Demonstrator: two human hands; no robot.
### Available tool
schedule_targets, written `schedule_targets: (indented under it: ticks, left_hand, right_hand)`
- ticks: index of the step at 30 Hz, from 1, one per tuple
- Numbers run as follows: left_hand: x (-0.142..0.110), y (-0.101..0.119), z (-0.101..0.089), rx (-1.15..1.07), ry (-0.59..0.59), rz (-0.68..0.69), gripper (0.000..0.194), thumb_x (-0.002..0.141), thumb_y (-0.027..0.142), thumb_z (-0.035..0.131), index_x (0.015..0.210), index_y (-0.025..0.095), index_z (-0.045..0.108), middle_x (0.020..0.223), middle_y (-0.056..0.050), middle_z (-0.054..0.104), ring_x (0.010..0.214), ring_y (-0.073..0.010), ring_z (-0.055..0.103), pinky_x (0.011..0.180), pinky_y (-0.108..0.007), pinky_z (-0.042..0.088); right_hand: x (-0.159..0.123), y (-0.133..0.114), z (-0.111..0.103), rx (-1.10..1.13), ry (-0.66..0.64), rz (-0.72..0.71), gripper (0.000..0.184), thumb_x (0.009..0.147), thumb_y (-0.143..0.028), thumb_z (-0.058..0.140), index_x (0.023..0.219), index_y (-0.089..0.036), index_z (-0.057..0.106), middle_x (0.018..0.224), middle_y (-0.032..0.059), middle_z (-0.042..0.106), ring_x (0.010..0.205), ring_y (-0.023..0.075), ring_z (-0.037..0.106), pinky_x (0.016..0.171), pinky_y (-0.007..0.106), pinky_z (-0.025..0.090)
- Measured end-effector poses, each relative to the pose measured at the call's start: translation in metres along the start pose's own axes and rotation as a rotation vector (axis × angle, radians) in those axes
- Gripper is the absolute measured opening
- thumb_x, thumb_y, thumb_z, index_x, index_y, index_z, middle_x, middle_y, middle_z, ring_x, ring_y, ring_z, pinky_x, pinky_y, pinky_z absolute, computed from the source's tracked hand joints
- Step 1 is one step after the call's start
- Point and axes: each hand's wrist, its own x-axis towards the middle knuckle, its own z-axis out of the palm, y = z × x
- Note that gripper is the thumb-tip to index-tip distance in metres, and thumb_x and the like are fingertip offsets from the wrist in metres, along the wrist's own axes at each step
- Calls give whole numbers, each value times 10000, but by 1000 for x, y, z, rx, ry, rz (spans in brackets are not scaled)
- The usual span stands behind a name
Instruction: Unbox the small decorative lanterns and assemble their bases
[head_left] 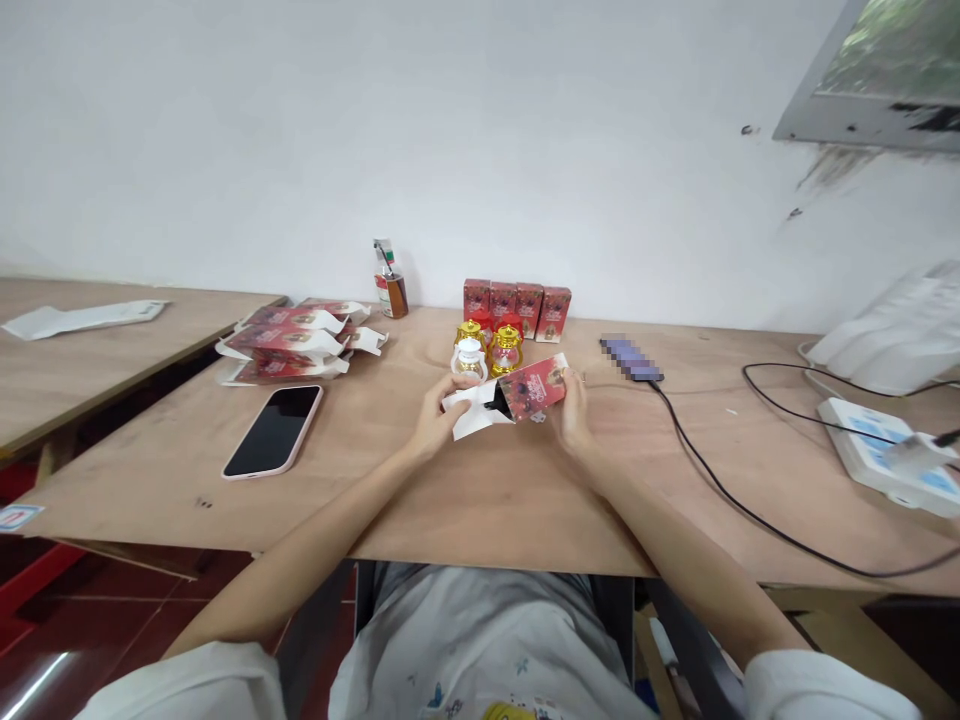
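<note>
A small red printed box (534, 388) is held between my two hands, tilted, with its white end flaps spread open toward the left. My left hand (442, 412) pinches the flaps. My right hand (574, 408) grips the box's closed right end. Something dark shows inside the opening; I cannot make out what it is. Just behind the box stand small lantern ornaments: a white one (469, 358), gold ones such as the gold lantern (505, 352), and a red one partly hidden behind them.
Several upright red boxes (515, 308) line the wall. Flattened cartons (289, 345) are piled at left, near a phone (274, 432) and a bottle (391, 290). Rightward lie another phone (631, 358), its black cable (712, 478), a power strip (892, 450) and a white plastic bag (892, 335).
</note>
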Motion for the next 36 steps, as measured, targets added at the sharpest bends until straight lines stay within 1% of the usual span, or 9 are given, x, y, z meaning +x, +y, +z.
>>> schedule_targets:
  ticks: [3,7,13,19,21,24,28,33,36]
  left_hand:
    - [2,-3,0,-33,85,-36,223,638,277,705,812,192,596,726,6,622,655,-141,576,574,-234,439]
    - [6,-10,-1,-65,50,-144,326,661,415,734,622,175,517,490,34,527,385,-90,465,365,-207,336]
    - [8,-15,-5,22,131,-126,414,695,536,662,580,168,511,424,45,477,315,-71,399,308,-199,267]
    - [5,-13,-12,664,248,284,213,804,318,576,963,178,594,897,-52,633,772,-166,597,663,-288,465]
    - [3,-12,-13,840,221,475,179,813,252,554,974,193,605,1006,-82,609,929,-199,575,775,-335,439]
    - [-1,-8,-12,1015,187,687,108,811,202,556,863,222,649,1009,-75,617,931,-205,557,783,-358,372]
    - [-5,-7,-11,1046,135,788,213,765,92,527,797,244,674,978,-55,646,854,-192,550,741,-349,316]
    - [-7,-4,-10,985,-76,877,278,700,47,476,768,245,659,958,-12,699,850,-176,589,806,-380,290]
    - [-10,0,-7,941,-72,846,268,709,62,460,823,225,639,978,-30,708,908,-183,615,839,-389,287]
  right_hand:
    - [1,-5,4,192,98,141,337,771,-562,487,848,-234,480,792,-12,598,728,158,607,595,277,508]
    - [3,-9,3,291,113,208,324,770,-530,495,881,-228,528,842,5,646,741,164,630,569,275,522]
    - [0,-13,5,363,99,309,320,742,-514,552,857,-216,563,777,-4,663,631,136,623,515,236,511]
    - [-7,-17,10,339,127,232,302,721,-515,588,786,-227,525,678,-56,623,586,105,595,499,205,486]
    - [-9,-16,11,316,126,203,304,716,-514,598,773,-230,507,683,-63,615,597,104,589,507,206,481]
    - [-12,-15,12,309,117,168,302,713,-510,605,772,-234,499,691,-67,602,629,110,585,533,213,482]
    - [-13,-16,12,321,116,154,311,708,-519,611,774,-236,499,698,-61,601,629,113,579,542,223,489]
    - [-10,-17,11,292,135,155,326,705,-531,612,767,-236,489,692,-50,599,592,114,571,498,227,487]
    - [-9,-17,11,280,137,153,332,709,-541,602,761,-237,479,677,-53,588,568,109,558,478,222,476]
